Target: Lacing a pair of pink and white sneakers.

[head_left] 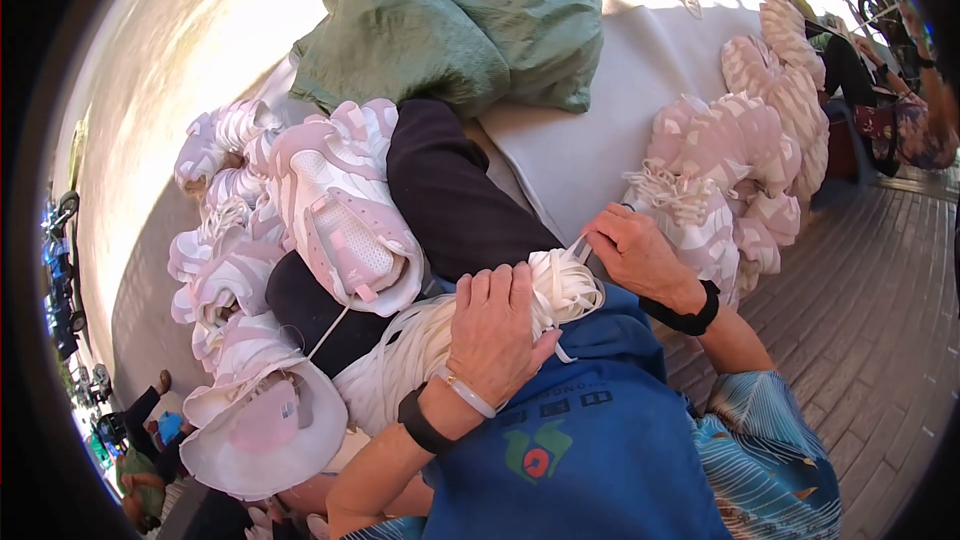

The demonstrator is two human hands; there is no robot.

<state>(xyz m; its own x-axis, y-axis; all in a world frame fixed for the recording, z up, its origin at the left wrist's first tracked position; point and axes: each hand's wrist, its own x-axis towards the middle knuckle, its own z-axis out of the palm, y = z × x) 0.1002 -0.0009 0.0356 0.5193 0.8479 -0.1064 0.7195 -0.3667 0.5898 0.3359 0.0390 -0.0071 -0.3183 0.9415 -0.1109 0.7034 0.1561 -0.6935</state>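
White laces (pixel 400 345) lie in a thick bundle across the person's lap, above a blue apron (pixel 580 450). The left hand (pixel 495 330) is closed over the bundle, its fingers curled across the top. Just beside its knotted end, the right hand (pixel 635 250) pinches a loose strand between thumb and finger. A pink-and-white shoe upper (pixel 345 215) rests on the left leg, near the bundle's other side. Beyond it, on the left, more uppers (pixel 225 260) lie heaped; another stack (pixel 725 150) curves away on the right. Ahead, a green sack (pixel 460 30) sits at the edge of a pale sheet (pixel 610 130). Wooden-looking planks (pixel 850 310) cover the floor at right.
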